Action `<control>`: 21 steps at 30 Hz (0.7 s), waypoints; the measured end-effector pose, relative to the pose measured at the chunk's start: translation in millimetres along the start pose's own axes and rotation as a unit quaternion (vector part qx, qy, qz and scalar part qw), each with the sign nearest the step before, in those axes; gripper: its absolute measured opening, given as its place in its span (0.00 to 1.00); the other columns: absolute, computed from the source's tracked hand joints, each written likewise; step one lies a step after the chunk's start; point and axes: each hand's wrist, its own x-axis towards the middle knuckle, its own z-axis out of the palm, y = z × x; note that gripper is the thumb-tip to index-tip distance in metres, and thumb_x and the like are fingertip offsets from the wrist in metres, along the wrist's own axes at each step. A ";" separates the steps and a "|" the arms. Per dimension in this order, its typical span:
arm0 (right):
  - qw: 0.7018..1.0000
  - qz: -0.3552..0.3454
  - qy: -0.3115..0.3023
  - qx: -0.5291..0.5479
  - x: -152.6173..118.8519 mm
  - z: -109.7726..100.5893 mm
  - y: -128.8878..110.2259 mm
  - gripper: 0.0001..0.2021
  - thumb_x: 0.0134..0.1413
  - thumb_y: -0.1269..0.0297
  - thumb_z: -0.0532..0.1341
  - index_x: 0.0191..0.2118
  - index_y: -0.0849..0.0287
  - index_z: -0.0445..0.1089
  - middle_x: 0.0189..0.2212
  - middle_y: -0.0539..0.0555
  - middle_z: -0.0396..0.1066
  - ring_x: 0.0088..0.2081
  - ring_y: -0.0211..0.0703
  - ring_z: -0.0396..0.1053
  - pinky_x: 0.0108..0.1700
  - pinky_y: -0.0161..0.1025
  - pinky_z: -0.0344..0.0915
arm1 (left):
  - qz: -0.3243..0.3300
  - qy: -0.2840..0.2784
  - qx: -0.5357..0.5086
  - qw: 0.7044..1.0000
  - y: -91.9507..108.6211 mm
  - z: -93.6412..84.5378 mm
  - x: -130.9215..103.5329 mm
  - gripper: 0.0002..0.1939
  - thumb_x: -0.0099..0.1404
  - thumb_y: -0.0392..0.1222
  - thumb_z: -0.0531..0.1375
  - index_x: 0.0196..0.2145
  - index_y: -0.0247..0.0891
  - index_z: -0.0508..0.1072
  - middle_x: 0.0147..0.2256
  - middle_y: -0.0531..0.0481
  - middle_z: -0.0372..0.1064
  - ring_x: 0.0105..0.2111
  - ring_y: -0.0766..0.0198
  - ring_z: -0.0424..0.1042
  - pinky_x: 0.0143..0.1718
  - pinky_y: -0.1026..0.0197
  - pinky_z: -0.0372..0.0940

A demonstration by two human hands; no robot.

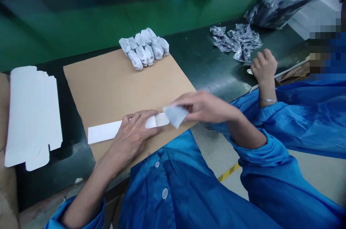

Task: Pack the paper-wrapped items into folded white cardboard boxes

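Note:
A long white box [104, 132] lies near the front edge of a brown cardboard sheet [121, 88]. My left hand [135, 130] is closed around the box's middle, and its flaps stick out to the right of the fingers. Just beyond those flaps, my right hand [202, 107] pinches a small white wrapped piece [176, 114], which is blurred by motion. Several white paper-wrapped pieces [146, 50] are grouped at the sheet's far edge.
Flat white cartons [34, 117] are stacked at the left. Clear-bagged dark parts [238, 39] and a large plastic bag [283, 1] lie at the far right. A co-worker's hand [265, 65] rests at the table edge on the right.

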 end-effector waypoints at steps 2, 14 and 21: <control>0.998 -0.031 -0.061 -0.013 -3.0 26.4 -10.2 0.18 0.61 0.68 0.61 0.56 0.55 0.71 0.49 0.56 0.74 0.48 0.44 0.72 0.51 0.42 0.68 | 0.014 -0.002 0.000 1.000 0.3 -0.9 -1.7 0.25 0.66 0.28 0.53 0.49 0.59 0.76 0.61 0.50 0.64 0.56 0.50 0.64 0.47 0.48 0.59; 0.952 0.110 0.147 0.246 2.9 114.6 -33.4 0.30 0.60 0.70 0.55 0.66 0.45 0.56 0.57 0.56 0.67 0.53 0.45 0.72 0.57 0.45 0.72 | 0.048 0.063 0.025 0.997 0.2 1.1 -2.7 0.21 0.66 0.28 0.54 0.50 0.50 0.75 0.59 0.42 0.64 0.56 0.48 0.64 0.48 0.47 0.61; 0.902 0.133 0.177 0.371 19.2 117.6 -43.7 0.26 0.61 0.67 0.58 0.65 0.54 0.60 0.57 0.60 0.70 0.57 0.46 0.70 0.62 0.48 0.66 | -0.004 0.213 0.050 0.976 8.2 13.6 3.4 0.09 0.69 0.34 0.57 0.44 0.42 0.74 0.54 0.41 0.68 0.54 0.55 0.68 0.51 0.51 0.65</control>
